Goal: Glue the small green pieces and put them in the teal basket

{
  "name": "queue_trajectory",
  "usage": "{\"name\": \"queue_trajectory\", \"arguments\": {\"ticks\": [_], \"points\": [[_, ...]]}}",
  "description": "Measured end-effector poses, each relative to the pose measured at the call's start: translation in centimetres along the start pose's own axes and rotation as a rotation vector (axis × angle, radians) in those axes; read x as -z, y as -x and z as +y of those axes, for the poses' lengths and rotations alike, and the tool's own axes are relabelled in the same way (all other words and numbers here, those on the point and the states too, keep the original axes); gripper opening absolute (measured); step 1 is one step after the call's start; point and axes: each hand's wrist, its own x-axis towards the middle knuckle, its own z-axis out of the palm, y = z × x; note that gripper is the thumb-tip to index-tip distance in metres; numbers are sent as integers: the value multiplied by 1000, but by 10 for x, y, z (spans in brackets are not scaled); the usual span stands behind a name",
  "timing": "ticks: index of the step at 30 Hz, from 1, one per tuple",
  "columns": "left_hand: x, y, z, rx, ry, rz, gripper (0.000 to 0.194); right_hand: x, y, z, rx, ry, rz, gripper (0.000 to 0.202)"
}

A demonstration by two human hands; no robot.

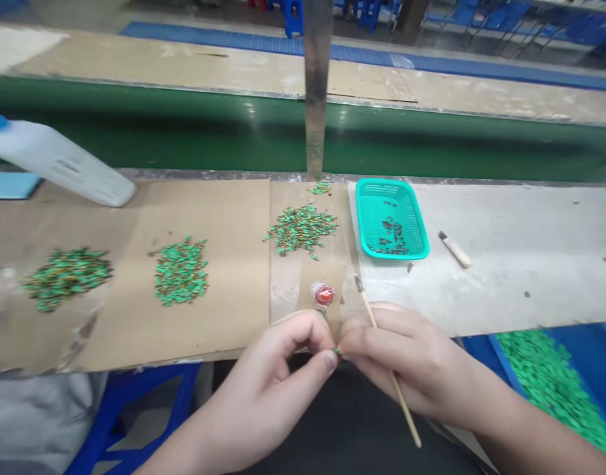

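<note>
At the table's front edge, the thumb and forefinger of my left hand (287, 369) pinch a tiny green piece (337, 351), mostly covered by fingertips. My right hand (406, 356) meets it there, its fingertips touching or very close to the piece. A thin wooden-handled paintbrush (400, 396) lies between the right hand's fingers, dark bristles pointing up and away. Just beyond the fingers sits a small round container of red paint (324, 294) on a cardboard scrap. Behind it is a loose pile of small green and brown pieces (303, 229).
A turquoise basket (417, 224) holds small dark pieces. Right of it lies a short flat brush (455, 249). More piles of green pieces (181, 272) spread leftward. A white bottle (60, 158) leans at far left. A blue bin (505, 363) of green pieces sits low right. A metal post (316, 86) rises behind.
</note>
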Motion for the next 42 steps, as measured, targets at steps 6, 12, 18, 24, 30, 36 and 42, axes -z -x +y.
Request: {"name": "queue_trajectory", "arguments": {"ticks": [6,12,18,24,30,36,42], "points": [[-4,-1,3,31,-43,42,18,-3,1,1,-16,-13,-9,19],[1,-4,0,-4,-94,82,23,-12,6,12,-35,-23,40,16],[58,-56,-26,-50,-352,352,18,-11,8,28,-92,73,240,13],[96,-136,-43,-73,-654,578,31,-11,15,37,-113,98,248,15],[114,-132,-43,-1,-863,675,32,-8,38,43,-182,54,359,38],[200,-74,-19,306,-1017,875,36,-6,53,48,-273,73,524,55],[230,-62,-6,525,-1053,850,35,-22,58,57,-427,-56,568,21]]}}
